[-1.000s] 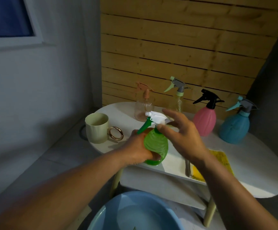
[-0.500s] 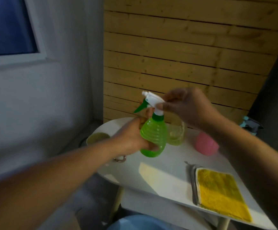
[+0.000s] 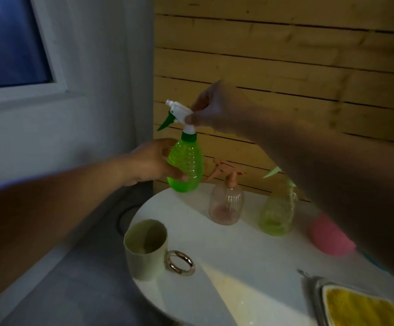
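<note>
left grip (image 3: 152, 161) clamps the green bottle (image 3: 186, 165) steady off the surface (image 3: 238, 255) so right grip (image 3: 217, 109), pinching its spray head (image 3: 179, 111), can probably unscrew it

The pink bottle (image 3: 330, 238) loses its top behind the right forearm (image 3: 332, 175) (yellow cloth (image 3: 360, 309) cut off below).

The head-worn wide-angle camera looks forward and down from the person's standpoint, over both forearms (image 3: 50, 208), at the round white counter (image 3: 238, 250) set against a pale wooden plank wall (image 3: 285, 67). It sits close: the green translucent plastic spray bottle (image 3: 186, 165) shows near frame centre, a white-framed window (image 3: 10, 43) at upper left.
</note>
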Demonstrator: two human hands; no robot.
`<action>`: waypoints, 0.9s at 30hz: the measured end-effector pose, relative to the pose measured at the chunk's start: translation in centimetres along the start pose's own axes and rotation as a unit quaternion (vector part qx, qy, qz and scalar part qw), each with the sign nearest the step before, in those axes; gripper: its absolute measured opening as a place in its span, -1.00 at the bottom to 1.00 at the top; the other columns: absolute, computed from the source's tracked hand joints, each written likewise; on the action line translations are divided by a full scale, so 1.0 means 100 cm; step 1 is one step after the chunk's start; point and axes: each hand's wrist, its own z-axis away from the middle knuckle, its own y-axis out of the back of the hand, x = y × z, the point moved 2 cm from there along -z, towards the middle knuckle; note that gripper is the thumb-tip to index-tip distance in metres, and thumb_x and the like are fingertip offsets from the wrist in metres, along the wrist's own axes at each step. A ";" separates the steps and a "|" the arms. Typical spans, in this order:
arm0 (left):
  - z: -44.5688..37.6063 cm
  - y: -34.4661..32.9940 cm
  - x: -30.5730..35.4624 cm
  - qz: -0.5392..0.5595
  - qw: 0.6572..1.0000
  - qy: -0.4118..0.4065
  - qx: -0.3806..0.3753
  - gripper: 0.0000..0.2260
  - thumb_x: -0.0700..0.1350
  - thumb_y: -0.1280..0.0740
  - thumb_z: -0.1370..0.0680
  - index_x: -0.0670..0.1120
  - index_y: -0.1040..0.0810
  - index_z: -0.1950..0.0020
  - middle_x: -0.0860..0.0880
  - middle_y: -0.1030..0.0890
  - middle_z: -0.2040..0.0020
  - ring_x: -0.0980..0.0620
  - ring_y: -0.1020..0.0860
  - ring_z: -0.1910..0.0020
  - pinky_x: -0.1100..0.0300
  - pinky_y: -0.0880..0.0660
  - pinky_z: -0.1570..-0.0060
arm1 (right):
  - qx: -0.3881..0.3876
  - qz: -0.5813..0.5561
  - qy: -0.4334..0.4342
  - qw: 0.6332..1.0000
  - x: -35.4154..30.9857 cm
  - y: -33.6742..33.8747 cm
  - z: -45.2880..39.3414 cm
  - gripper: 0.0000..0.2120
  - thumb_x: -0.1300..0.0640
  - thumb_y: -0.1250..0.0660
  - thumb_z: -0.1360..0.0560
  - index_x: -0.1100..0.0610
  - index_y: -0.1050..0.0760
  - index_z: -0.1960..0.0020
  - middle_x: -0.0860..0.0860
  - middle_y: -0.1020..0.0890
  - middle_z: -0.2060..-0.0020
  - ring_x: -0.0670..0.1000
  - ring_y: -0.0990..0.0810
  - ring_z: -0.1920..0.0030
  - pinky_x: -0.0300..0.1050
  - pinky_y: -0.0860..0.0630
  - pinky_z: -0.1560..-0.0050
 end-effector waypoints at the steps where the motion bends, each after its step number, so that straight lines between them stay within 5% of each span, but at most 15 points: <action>1: -0.006 -0.001 -0.011 0.006 1.000 0.003 -0.008 -0.38 -0.13 -0.72 -0.26 0.10 -0.61 -0.26 0.10 -0.73 -0.11 0.10 -0.67 -0.15 -0.04 -0.59 -0.28 | -0.011 0.003 -0.007 1.000 0.005 -0.009 -0.006 -0.85 0.04 -0.56 -0.44 0.10 -0.69 0.09 -0.09 -0.60 0.38 -0.18 -0.51 0.39 -0.34 -0.35 0.47; 5: -0.022 -0.011 -0.051 0.015 0.999 0.019 -0.039 -0.43 -0.19 -0.69 -0.31 0.06 -0.61 -0.26 0.09 -0.73 -0.11 0.11 -0.68 -0.14 0.06 -0.60 -0.22 | -0.054 0.021 -0.012 0.998 0.021 -0.046 -0.021 -0.79 0.04 -0.55 -0.45 0.15 -0.71 0.00 -0.03 -0.69 0.23 -0.05 -0.65 0.17 -0.06 -0.62 0.12; 9: -0.031 -0.025 -0.078 0.010 0.998 0.028 -0.053 -0.50 -0.25 -0.67 -0.33 0.06 -0.62 -0.18 0.13 -0.74 -0.04 0.20 -0.69 -0.04 0.27 -0.60 -0.06 | -0.076 0.048 -0.026 0.996 0.037 -0.077 -0.029 -0.78 0.02 -0.55 -0.44 0.12 -0.72 -0.01 -0.04 -0.68 0.19 0.01 -0.65 0.03 0.10 -0.61 -0.10; 15: -0.036 -0.035 -0.098 0.009 0.997 0.054 -0.061 -0.48 -0.23 -0.67 -0.32 0.07 -0.62 -0.21 0.10 -0.74 -0.07 0.10 -0.68 -0.11 0.05 -0.59 -0.23 | -0.100 0.058 -0.049 0.992 0.049 -0.095 -0.031 -0.77 0.03 -0.55 -0.44 0.13 -0.72 -0.03 -0.04 -0.69 0.21 -0.01 -0.67 0.10 0.11 -0.66 -0.06; 27: -0.042 -0.038 -0.113 0.024 0.993 0.077 -0.084 -0.42 -0.20 -0.67 -0.33 0.11 -0.59 -0.27 0.10 -0.72 -0.13 0.09 -0.67 -0.17 -0.03 -0.56 -0.31 | -0.113 0.062 -0.073 0.989 0.049 -0.106 -0.037 -0.75 0.03 -0.57 -0.43 0.15 -0.71 -0.03 0.00 -0.71 0.19 0.01 -0.69 0.06 0.10 -0.65 -0.10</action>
